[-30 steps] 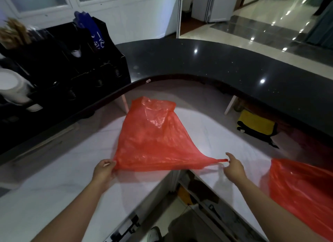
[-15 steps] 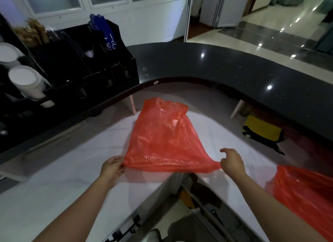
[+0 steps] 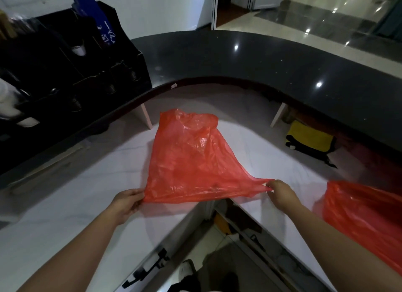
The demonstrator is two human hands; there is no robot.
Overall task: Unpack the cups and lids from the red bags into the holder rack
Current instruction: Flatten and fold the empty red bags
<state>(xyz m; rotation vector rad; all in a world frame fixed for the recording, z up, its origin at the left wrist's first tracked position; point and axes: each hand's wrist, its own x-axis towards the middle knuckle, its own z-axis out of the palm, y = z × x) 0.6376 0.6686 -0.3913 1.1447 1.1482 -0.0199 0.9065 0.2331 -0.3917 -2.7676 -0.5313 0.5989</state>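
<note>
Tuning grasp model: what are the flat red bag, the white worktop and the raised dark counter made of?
Red bag: thin translucent plastic film, crinkled and glossy. White worktop: faintly veined, looks like polished marble or imitation. Dark counter: speckled, mirror-glossy, probably polished stone.

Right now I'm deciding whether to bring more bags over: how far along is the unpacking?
Done: the middle red bag lies flat on the white counter, apparently emptied. In hand: the left hand and right hand each pinch a near corner. Left: the second red bag at the right looks full; the holder rack is too dark to judge.
</note>
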